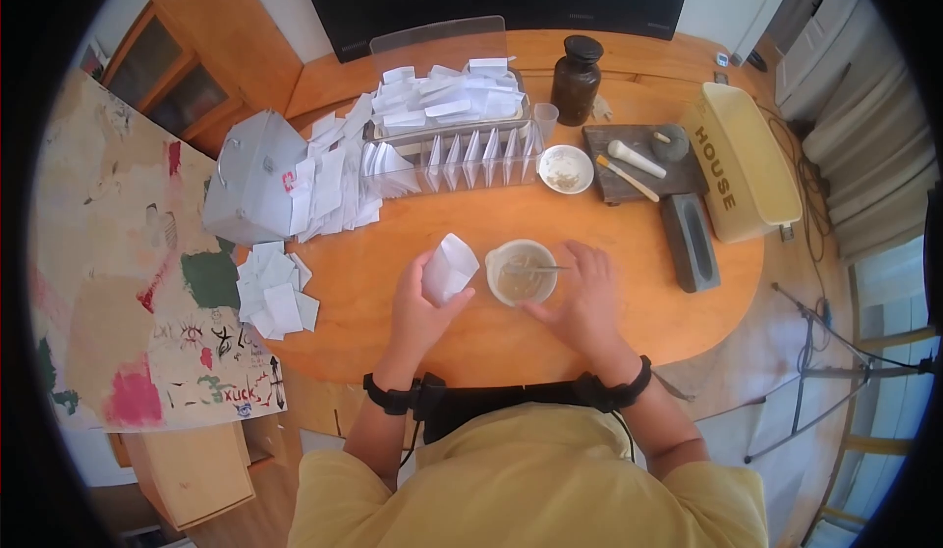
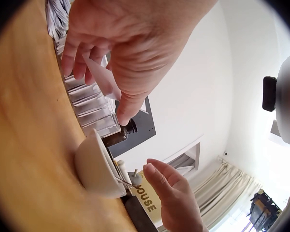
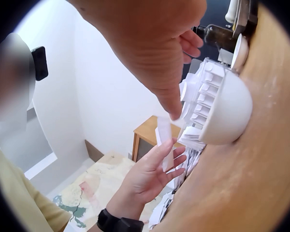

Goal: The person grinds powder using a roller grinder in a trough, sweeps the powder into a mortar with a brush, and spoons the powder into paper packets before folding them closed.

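Observation:
A folded white paper packet [image 1: 452, 267] is held between the thumb and fingers of my left hand [image 1: 413, 298], its upper end spread apart. Just right of it on the table stands a white bowl [image 1: 494, 281] with a small spout and some beige matter inside. Across its right rim lies a thin metal utensil [image 1: 542, 269], whose lower end is hidden in the bowl. My right hand [image 1: 589, 302] hovers beside that rim, thumb and fingers spread apart. In the left wrist view, its fingertips are close to the utensil's handle [image 2: 127, 182] with a gap between.
Paper packets fill a clear divided rack [image 1: 462, 165] and lie piled at left by a silver case [image 1: 257, 180]. Behind the bowl are a small dish [image 1: 566, 158], a brown jar [image 1: 577, 86], a dark board [image 1: 619, 187], a stone trough [image 1: 691, 244] and a yellow bin [image 1: 751, 204].

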Action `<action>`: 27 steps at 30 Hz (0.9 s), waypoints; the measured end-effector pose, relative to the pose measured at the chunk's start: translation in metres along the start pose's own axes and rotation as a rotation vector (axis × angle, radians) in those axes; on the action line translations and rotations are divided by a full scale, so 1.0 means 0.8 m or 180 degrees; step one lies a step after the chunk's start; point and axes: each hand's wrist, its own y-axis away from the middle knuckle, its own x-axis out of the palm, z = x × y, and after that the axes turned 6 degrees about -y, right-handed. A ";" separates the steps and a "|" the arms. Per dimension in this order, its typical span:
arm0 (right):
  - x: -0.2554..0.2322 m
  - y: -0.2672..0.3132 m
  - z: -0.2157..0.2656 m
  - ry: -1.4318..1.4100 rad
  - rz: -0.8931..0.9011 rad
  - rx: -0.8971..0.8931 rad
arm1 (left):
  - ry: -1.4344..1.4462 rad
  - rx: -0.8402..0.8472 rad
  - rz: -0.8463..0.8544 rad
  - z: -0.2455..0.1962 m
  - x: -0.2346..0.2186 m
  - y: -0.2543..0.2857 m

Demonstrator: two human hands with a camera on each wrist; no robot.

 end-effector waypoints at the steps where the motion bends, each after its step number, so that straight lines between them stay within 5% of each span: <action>1: -0.001 -0.006 0.006 0.0081 0.0248 -0.0106 | 0.0010 0.0006 -0.0025 0.001 0.000 0.000; 7: 0.025 -0.039 0.015 0.0871 0.1504 -0.0250 | 0.0130 -0.0022 -0.0089 -0.010 -0.012 0.003; 19: 0.034 -0.093 -0.011 0.0488 0.2534 0.0164 | 0.0006 0.0041 -0.0184 -0.004 -0.020 0.008; 27: 0.033 -0.092 -0.027 -0.0053 0.2353 0.0218 | 0.0006 0.0086 -0.0222 -0.005 -0.020 0.008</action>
